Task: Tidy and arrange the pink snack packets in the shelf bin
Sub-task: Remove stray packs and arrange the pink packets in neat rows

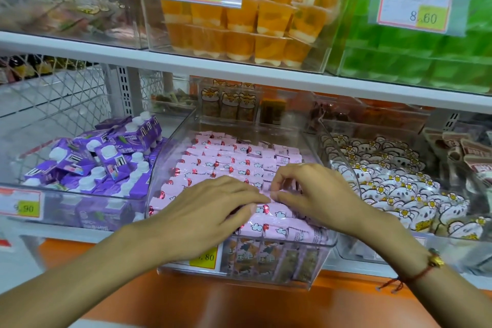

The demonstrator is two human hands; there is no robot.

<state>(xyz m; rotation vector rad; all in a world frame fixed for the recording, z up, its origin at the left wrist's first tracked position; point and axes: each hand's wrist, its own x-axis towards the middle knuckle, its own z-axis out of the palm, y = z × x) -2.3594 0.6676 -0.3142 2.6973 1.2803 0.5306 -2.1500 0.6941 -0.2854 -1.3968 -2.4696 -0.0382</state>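
Forearms enter from the bottom edge, both reaching up into the middle bin. Right wrist carries a red cord bracelet [415, 273] with a small gold charm.

Left hand [202, 210]: palm down, fingers straight and close together, lying flat on the front rows of pink snack packets [226, 165]. It curls round nothing.

Right hand [314, 194]: fingers bent, thumb and fingertips pinching one pink packet near the middle of the pile. The two hands sit just beside each other, fingertips nearly meeting over the packets.

Pink packets lie in fairly even rows, long sides across the bin, filling the clear plastic bin [328, 241] from its front lip to the back wall. Each shows a small red mark and white cloud print. Front wall of the bin bears a price label [206, 258], partly hidden by the left wrist; digits ".80" legible on yellow. Below the pink layer, through the clear front, other printed packs show; print not readable.

Left neighbour: bin of purple cartons [106, 157] with white caps, jumbled, price tag ending ".90" at its front.

Right neighbour: bin of white bear-shaped packets [394, 181] with yellow flower prints.

Behind the pink bin: small jars with cartoon animal lids [229, 104].

Upper shelf: clear bin of orange jelly cups [239, 29], stacked, tag reading 8.60; to its right a bin of green packs [415, 53], blurred, tagged 8.60 as well.
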